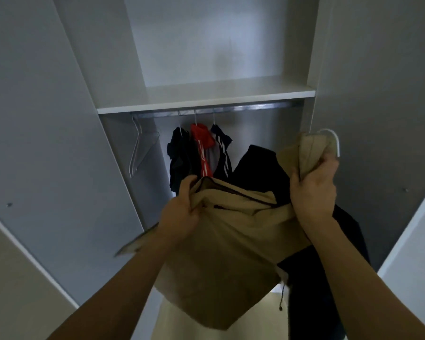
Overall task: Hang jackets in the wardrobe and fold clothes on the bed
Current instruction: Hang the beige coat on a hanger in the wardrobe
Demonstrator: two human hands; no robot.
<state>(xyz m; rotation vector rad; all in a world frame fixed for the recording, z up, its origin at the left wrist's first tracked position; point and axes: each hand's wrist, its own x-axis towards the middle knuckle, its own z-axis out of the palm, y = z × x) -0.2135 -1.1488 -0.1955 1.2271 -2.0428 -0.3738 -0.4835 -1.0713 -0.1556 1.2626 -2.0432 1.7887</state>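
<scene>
The rail (214, 109) is bare along its right half, open room under the shelf (206, 100). Left of that, three hung garments (199, 150) crowd the middle, and an empty hanger (139, 149) dangles at the far left (close to the side panel). Both wardrobe doors (47, 119) stand wide.

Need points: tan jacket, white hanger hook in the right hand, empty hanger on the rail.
tan jacket (221, 241): head view, on the front fabric panel between the hands.
white hanger hook (335, 141): head view, on the curved hook above the right hand.
empty hanger (139, 148): head view, on its sloping arm.
</scene>
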